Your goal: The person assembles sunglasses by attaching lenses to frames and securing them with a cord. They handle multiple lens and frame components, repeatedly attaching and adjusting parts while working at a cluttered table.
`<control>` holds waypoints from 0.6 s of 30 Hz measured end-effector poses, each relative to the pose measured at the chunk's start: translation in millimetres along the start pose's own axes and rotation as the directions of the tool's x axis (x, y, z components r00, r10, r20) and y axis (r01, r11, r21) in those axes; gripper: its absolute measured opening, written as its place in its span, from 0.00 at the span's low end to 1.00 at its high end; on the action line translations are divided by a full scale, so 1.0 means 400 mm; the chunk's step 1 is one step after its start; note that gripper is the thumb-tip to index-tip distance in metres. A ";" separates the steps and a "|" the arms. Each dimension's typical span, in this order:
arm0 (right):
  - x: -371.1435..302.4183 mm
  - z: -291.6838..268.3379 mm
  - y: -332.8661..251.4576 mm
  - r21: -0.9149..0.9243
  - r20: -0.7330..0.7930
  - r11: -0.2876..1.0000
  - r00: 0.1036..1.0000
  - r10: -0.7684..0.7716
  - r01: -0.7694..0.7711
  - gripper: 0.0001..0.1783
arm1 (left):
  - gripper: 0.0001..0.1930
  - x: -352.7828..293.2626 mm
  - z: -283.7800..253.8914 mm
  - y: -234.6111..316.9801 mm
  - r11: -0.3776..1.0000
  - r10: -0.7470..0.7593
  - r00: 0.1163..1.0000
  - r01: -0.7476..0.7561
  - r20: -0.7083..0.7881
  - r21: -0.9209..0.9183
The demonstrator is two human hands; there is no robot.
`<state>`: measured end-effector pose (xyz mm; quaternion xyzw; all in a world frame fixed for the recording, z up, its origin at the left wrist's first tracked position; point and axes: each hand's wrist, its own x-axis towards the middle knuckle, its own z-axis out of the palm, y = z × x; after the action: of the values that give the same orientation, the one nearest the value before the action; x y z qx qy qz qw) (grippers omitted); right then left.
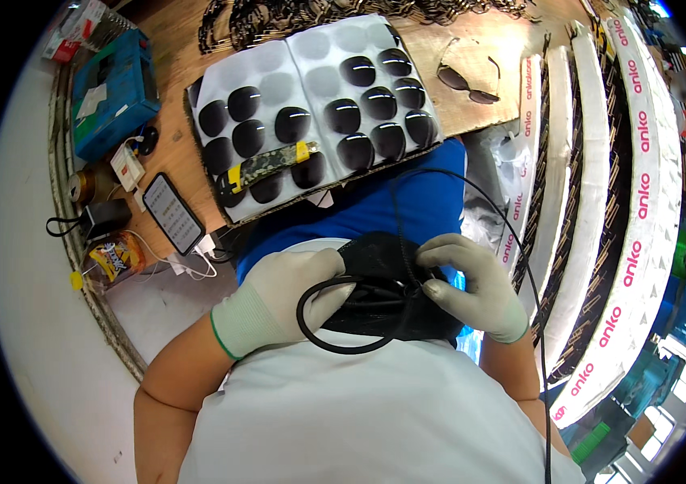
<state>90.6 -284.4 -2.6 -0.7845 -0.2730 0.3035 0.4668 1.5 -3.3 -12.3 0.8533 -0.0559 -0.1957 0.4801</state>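
A black fabric pouch (377,252) lies in my lap, its mouth gaping around a coiled black cable (349,350). One loop of that cable bulges out toward my white shirt. My left hand (290,297), in a white glove with a pale green cuff, is closed on the pouch's left edge, thumb beside the cable loop. On the other side my gloved right hand (472,284) has its fingers curled in a pinch at the pouch's right edge. A thin dark cord (401,230) runs down to the pouch. The inside of the pouch is mostly hidden.
Ahead, dark sunglass lenses (343,116) lie on a paper-covered board (238,68) with a camouflage-and-yellow cutter (269,168). Finished sunglasses (468,83) are beyond. A phone (173,213), snack bag (117,256) and blue case (115,95) sit left. White racks (642,177) stand right. A black cable (530,278) trails past my right arm.
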 end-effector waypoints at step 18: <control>-0.012 -0.056 -0.025 -0.057 0.233 0.957 0.928 0.291 -0.286 0.13 | 0.09 0.031 -0.004 0.007 0.995 0.045 0.997 -0.051 0.066 0.083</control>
<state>102.2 -296.3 15.8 -0.7787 -0.2122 0.4582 0.3723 13.7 -6.7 -12.6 0.8645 -0.0998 -0.2087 0.4463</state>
